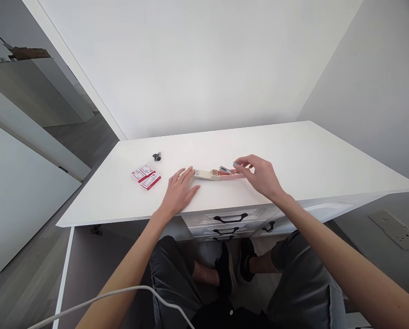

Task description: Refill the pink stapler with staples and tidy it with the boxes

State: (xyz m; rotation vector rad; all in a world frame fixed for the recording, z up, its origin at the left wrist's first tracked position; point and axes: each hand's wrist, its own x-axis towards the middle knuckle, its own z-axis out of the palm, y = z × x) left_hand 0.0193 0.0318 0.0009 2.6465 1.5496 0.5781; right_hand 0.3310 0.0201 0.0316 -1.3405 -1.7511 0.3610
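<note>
Clearly, both hands at an open stapler

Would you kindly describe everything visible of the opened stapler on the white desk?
The stapler lies spread open on the white desk: a cream part at left, a pink part at right bearing silvery metal, both plastic-looking. The left hand seemingly touches its cream end; the right hand, pinching a small grey piece, hides its pink tip.
</note>
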